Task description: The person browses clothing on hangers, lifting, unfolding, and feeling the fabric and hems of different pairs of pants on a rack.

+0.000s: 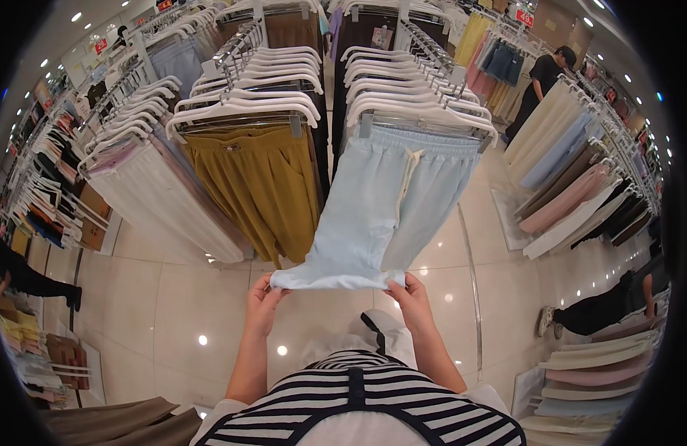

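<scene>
Light blue trousers (362, 201) with a gathered waistband and a pale drawstring (405, 178) hang by clips from a white hanger (425, 111). One leg is pulled toward me, its hem stretched wide between both hands. My left hand (266, 297) pinches the hem's left corner, and my right hand (408, 293) pinches its right corner. The other leg hangs behind, its lower end partly hidden. Mustard trousers (258, 182) hang on the neighbouring hanger, close to the left of the blue pair.
White trousers (154, 189) hang on a rail farther left. Racks of garments (581, 178) line the right side, near a person in black (544, 78). Other people stand at the left and right edges. Shiny floor tiles (202, 305) lie below.
</scene>
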Available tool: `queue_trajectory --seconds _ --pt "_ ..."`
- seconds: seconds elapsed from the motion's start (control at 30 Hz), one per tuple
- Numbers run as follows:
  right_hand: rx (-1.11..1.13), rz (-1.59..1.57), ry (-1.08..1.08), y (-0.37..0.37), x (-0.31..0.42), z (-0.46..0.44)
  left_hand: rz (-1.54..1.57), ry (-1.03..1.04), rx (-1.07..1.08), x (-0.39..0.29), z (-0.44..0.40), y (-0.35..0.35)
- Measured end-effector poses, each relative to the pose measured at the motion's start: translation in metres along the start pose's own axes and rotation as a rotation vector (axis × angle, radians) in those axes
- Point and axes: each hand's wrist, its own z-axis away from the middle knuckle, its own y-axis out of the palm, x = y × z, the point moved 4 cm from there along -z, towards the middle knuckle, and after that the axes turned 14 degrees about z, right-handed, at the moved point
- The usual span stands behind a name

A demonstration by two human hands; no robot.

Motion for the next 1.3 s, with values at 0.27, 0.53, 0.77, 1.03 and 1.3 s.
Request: queue_trajectory --seconds 0.27,0.53,0.77,1.03,1.3 --pt "-0.020 -0.009 0.045 -0.001 -0.008 0.000 -0.048 0.027 0.004 0.006 -0.005 -0.009" --pt "0.000 0.040 0.031 0.007 -0.008 0.001 -0.139 0.070 -0.061 0.003 -0.002 -0.015" --pt "-0.009 0.110 0.008 0.010 -0.003 0.002 -0.150 0.063 -0.114 -0.001 0.002 -0.010" --pt "0.011 0.109 -0.012 0.010 0.000 0.002 -0.166 0.088 -0.070 -0.001 0.003 -0.013" --pt "0.030 0.090 -0.006 0.006 -0.004 0.003 -0.147 0.076 -0.070 0.005 0.004 -0.011"
